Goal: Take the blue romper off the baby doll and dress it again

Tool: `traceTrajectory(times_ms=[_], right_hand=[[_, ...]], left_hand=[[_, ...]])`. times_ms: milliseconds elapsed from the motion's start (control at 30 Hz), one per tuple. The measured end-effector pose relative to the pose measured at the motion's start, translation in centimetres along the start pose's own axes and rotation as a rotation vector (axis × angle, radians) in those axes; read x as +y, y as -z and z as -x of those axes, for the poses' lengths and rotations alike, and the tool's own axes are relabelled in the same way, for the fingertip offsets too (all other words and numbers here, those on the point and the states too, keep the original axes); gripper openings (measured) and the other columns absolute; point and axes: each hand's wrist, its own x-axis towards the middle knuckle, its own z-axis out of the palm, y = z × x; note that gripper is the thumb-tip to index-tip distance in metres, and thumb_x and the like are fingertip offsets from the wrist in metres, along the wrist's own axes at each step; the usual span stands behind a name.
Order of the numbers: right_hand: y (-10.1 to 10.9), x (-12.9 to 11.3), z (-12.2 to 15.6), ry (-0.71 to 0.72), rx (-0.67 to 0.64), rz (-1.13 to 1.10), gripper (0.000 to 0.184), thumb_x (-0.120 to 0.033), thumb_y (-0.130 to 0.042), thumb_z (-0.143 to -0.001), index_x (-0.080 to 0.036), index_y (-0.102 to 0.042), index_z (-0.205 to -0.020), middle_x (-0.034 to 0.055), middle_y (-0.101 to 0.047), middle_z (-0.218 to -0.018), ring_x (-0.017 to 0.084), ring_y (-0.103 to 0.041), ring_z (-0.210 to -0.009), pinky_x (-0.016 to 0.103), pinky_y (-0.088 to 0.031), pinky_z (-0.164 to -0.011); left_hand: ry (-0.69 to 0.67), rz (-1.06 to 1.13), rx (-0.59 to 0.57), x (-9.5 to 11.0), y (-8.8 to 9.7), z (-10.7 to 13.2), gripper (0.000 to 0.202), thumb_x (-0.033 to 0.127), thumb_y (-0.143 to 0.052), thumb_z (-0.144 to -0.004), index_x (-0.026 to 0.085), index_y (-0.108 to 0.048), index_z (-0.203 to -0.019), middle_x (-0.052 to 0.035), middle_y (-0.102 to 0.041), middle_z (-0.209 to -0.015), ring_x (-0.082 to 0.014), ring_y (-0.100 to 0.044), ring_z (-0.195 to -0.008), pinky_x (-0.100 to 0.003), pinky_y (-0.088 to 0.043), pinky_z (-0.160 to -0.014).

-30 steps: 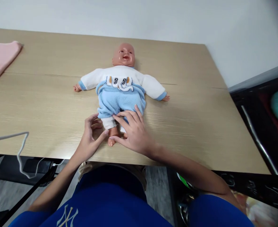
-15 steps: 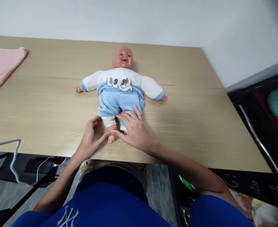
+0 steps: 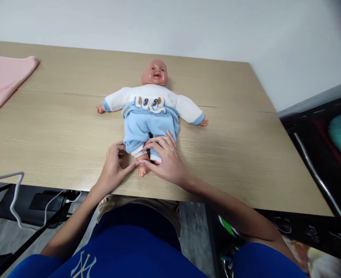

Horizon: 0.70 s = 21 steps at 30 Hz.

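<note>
A baby doll (image 3: 156, 74) lies on its back with its arms spread, its head toward the wall. It wears a white top with an elephant face (image 3: 151, 103) and light blue trousers (image 3: 139, 123). Around the lower end of the trouser leg on the left of the view, my left hand (image 3: 115, 164) has its fingers curled against the cloth and its thumb by the bare ankle. My right hand (image 3: 168, 160) holds the same leg from the other side, fingers over the white cuff (image 3: 139, 151), thumb at the ankle. The doll's foot (image 3: 142, 171) shows below both thumbs.
The light wooden table (image 3: 231, 146) has its near edge close to my body. Pink cloth (image 3: 8, 79) lies at the far left. A white cable (image 3: 16, 200) hangs over the front edge. Black furniture with a metal bar (image 3: 318, 173) stands on the right.
The blue trouser leg has slid down toward the foot, covering more of the white cloth and lower leg. Both hands remain at that leg. The view has shifted slightly.
</note>
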Motion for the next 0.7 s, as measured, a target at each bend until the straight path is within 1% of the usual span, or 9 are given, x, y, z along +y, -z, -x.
traceTrajectory(times_ms=[67, 100, 200, 267, 300, 367, 500, 600, 700], right_hand=[[-0.09, -0.07, 0.06, -0.005, 0.008, 0.005, 0.029, -0.049, -0.089, -0.102, -0.03, -0.077, -0.121, 0.0075, -0.084, -0.131, 0.034, -0.076, -0.134, 0.07, -0.029, -0.149], [-0.16, -0.06, 0.11, -0.009, 0.018, -0.004, 0.03, -0.048, -0.089, -0.102, -0.029, -0.076, -0.122, 0.0074, -0.084, -0.131, 0.034, -0.077, -0.134, 0.07, -0.029, -0.149], [-0.32, 0.05, 0.25, -0.019, 0.054, -0.043, 0.043, -0.046, -0.09, -0.101, -0.028, -0.072, -0.134, 0.0074, -0.085, -0.13, 0.034, -0.079, -0.131, 0.07, -0.031, -0.148], [-0.28, 0.13, 0.25, -0.016, 0.043, -0.04, 0.05, -0.047, -0.09, -0.101, -0.028, -0.069, -0.143, 0.0074, -0.085, -0.128, 0.035, -0.08, -0.13, 0.071, -0.032, -0.148], [-0.21, 0.15, 0.23, -0.012, 0.03, -0.028, 0.051, -0.048, -0.089, -0.102, -0.029, -0.069, -0.145, 0.0074, -0.085, -0.128, 0.035, -0.079, -0.13, 0.072, -0.032, -0.147], [-0.04, 0.18, 0.17, -0.008, 0.012, 0.005, 0.048, -0.05, -0.088, -0.103, -0.03, -0.071, -0.143, 0.008, -0.083, -0.128, 0.036, -0.077, -0.131, 0.073, -0.033, -0.147], [0.13, 0.09, 0.19, -0.01, -0.001, 0.039, 0.044, -0.052, -0.086, -0.104, -0.029, -0.071, -0.14, 0.0107, -0.079, -0.14, 0.036, -0.074, -0.139, 0.072, -0.033, -0.147], [0.02, -0.08, 0.33, -0.002, 0.001, 0.028, 0.043, -0.049, -0.083, -0.106, -0.028, -0.068, -0.141, 0.0107, -0.081, -0.139, 0.036, -0.075, -0.14, 0.072, -0.033, -0.147], [-0.14, -0.18, 0.46, 0.001, 0.012, 0.044, 0.038, -0.047, -0.082, -0.107, -0.026, -0.069, -0.136, 0.0117, -0.082, -0.136, 0.036, -0.076, -0.137, 0.071, -0.034, -0.147]], left_hand=[[0.011, 0.0, -0.01, 0.14, -0.06, 0.07, 0.05, 0.051, -0.093, -0.101, 0.026, -0.061, -0.132, -0.0142, -0.068, -0.147, -0.0322, -0.066, -0.124, -0.049, -0.058, -0.103], [0.019, 0.004, -0.012, 0.16, -0.1, 0.11, 0.048, 0.05, -0.093, -0.102, 0.026, -0.062, -0.131, -0.0132, -0.07, -0.143, -0.0315, -0.067, -0.122, -0.049, -0.058, -0.102], [0.045, 0.01, 0.009, -0.03, -0.27, 0.26, 0.05, 0.05, -0.093, -0.101, 0.025, -0.063, -0.132, -0.0107, -0.071, -0.132, -0.0301, -0.068, -0.117, -0.048, -0.057, -0.102], [0.059, 0.02, 0.02, -0.23, -0.39, 0.34, 0.055, 0.051, -0.094, -0.1, 0.024, -0.062, -0.136, -0.0102, -0.07, -0.129, -0.0296, -0.068, -0.116, -0.048, -0.058, -0.103], [0.063, 0.025, 0.023, -0.3, -0.43, 0.36, 0.057, 0.052, -0.095, -0.1, 0.024, -0.061, -0.137, -0.0103, -0.07, -0.129, -0.0295, -0.068, -0.116, -0.048, -0.058, -0.103], [0.064, 0.027, 0.028, -0.36, -0.47, 0.38, 0.058, 0.052, -0.095, -0.099, 0.024, -0.061, -0.137, -0.01, -0.069, -0.128, -0.029, -0.068, -0.114, -0.047, -0.058, -0.102], [0.035, 0.009, 0.031, -0.21, -0.41, 0.37, 0.053, 0.047, -0.095, -0.1, 0.025, -0.061, -0.133, -0.008, -0.069, -0.123, -0.0275, -0.068, -0.11, -0.045, -0.059, -0.1], [0.003, 0.008, 0.026, -0.18, -0.44, 0.42, 0.054, 0.045, -0.094, -0.102, 0.025, -0.059, -0.138, -0.0099, -0.069, -0.129, -0.0282, -0.069, -0.113, -0.048, -0.059, -0.102], [-0.017, 0.026, 0.041, -0.29, -0.5, 0.54, 0.067, 0.045, -0.094, -0.102, 0.028, -0.055, -0.153, -0.0134, -0.067, -0.143, -0.0317, -0.07, -0.125, -0.053, -0.06, -0.11]])
